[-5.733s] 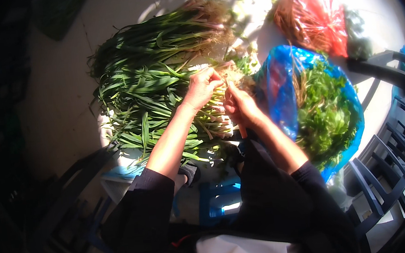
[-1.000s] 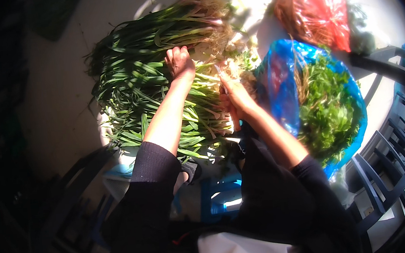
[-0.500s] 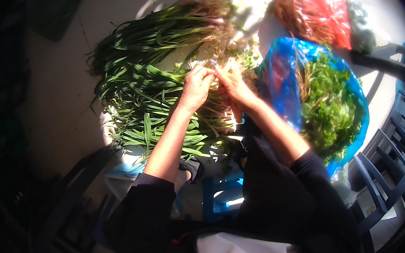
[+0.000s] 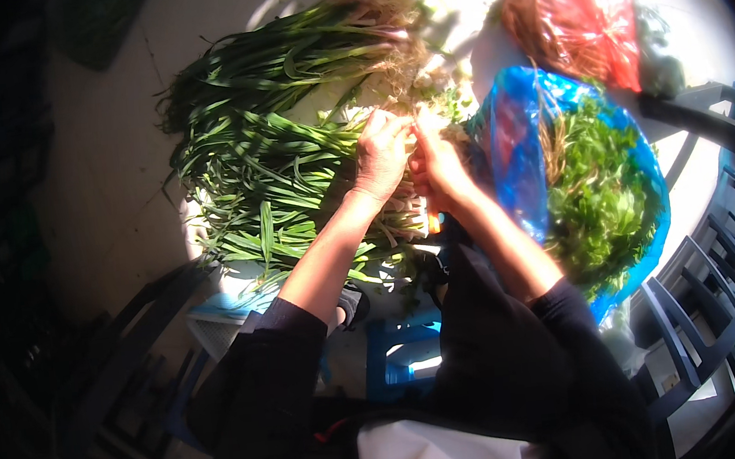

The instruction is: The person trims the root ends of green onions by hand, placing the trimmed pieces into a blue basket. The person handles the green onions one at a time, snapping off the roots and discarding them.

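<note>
Both my hands meet above a heap of long green stalks (image 4: 259, 165) with pale bulbs and rooty ends, like green garlic. My left hand (image 4: 382, 153) is closed in a pinch; glare and the fingers hide what it holds. Right beside it, my right hand (image 4: 439, 165) is closed around what looks like a small knife, whose orange handle end (image 4: 434, 221) sticks out below the palm. Its blade is lost in the glare. Behind my hands lies a second bundle of the same stalks (image 4: 290, 64), its roots (image 4: 399, 54) pointing right.
On the right stands an open blue plastic bag (image 4: 515, 158) full of leafy greens (image 4: 603, 193). A red plastic bag (image 4: 573, 19) sits behind it. Dark chair frames (image 4: 695, 322) line the right edge. A blue stool (image 4: 385, 361) is below, and pale scraps (image 4: 451, 89) lie beyond my hands.
My left hand has shifted right and turned closer against my right hand. My right hand has moved slightly right, and the blade tip seen earlier no longer shows.
</note>
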Action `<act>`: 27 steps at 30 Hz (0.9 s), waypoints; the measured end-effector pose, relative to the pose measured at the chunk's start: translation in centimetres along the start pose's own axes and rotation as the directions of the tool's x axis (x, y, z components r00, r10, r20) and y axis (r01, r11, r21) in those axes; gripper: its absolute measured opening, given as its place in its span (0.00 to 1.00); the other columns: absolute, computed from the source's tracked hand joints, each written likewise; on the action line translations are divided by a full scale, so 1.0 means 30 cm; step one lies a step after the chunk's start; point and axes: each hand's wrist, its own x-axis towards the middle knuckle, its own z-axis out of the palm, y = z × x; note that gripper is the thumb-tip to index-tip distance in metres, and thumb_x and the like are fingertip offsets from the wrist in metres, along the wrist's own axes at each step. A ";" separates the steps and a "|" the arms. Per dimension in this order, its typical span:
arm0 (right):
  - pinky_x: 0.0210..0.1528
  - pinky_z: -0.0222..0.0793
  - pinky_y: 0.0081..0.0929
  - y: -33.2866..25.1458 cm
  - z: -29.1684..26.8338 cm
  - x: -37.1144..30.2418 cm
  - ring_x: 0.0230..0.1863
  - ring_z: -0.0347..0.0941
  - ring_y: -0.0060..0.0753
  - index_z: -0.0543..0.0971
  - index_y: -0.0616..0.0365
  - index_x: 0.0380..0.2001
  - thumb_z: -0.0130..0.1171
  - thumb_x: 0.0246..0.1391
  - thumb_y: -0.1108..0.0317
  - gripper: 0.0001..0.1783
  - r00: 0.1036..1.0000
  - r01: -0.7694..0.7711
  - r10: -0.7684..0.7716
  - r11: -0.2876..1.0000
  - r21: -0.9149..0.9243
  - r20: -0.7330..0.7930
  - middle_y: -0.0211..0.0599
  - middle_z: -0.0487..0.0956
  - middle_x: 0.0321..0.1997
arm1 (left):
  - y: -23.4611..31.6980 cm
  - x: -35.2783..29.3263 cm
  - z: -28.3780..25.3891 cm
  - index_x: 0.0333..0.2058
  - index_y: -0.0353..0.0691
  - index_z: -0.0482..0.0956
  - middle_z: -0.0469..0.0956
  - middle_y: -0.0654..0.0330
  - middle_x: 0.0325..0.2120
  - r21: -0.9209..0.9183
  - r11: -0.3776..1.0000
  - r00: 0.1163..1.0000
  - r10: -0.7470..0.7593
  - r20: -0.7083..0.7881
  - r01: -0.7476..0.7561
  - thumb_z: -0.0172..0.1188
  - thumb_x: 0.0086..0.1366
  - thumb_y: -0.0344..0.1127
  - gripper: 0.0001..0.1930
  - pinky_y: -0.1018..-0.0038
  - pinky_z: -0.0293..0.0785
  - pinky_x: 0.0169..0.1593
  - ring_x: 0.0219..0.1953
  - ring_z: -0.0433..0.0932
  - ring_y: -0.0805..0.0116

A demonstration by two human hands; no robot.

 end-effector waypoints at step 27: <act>0.12 0.47 0.18 -0.061 0.007 -0.067 0.10 0.49 0.15 0.68 0.51 0.23 0.38 0.56 0.30 0.34 0.987 -0.120 0.126 0.991 -0.065 0.102 0.22 0.60 0.13 | -0.305 0.120 -0.092 0.42 0.37 0.78 0.72 0.49 0.46 0.301 0.921 0.968 -0.240 -0.068 0.249 0.54 0.61 0.32 0.12 0.65 0.68 0.52 0.47 0.72 0.51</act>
